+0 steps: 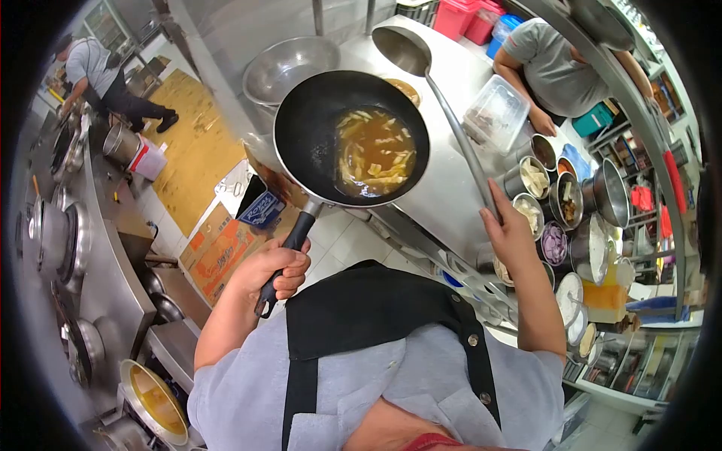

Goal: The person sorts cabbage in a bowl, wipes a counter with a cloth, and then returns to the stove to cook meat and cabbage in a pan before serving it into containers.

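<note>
My left hand (276,269) is wrapped round the black handle of a wok (308,135), which is held up in front of me. Brown broth with pale strips (376,154) pools in the right part of the wok. In my right hand (508,229) is the long handle of a steel ladle (402,51). The ladle's bowl is beyond the wok's far right rim, above the steel counter. Behind the wok stands a wide metal bowl (289,68). A container with brownish contents (404,92) is partly hidden by the wok's rim.
On the right, several steel pots hold ingredients, among them chopped purple onion (554,244). A clear plastic tub (496,113) sits on the steel counter (451,177) near a co-worker (564,68). Another person (101,79) works far left. Below lies flattened cardboard (226,252).
</note>
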